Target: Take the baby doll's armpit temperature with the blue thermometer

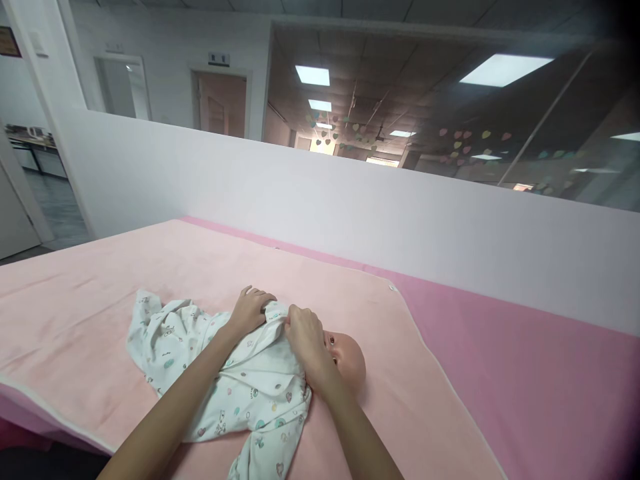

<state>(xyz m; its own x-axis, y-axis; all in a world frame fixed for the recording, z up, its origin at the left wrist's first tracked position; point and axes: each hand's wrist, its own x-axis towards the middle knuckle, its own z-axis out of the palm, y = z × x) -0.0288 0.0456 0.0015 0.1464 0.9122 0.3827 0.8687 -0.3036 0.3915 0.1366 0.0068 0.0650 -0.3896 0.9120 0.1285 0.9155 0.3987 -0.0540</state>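
You have both hands on a doll's (353, 360) printed garment (265, 407), nearer the surface's (100, 280) near edge than its far edge.
Your right hand (306, 331) is curled closed on fabric near the neckline; your left hand (251, 311) rests partly curled on it, grip not determinable.

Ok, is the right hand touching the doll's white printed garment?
Touching. The head view shows the right hand curled onto the bunched cloth of the white printed garment, beside the doll's head.
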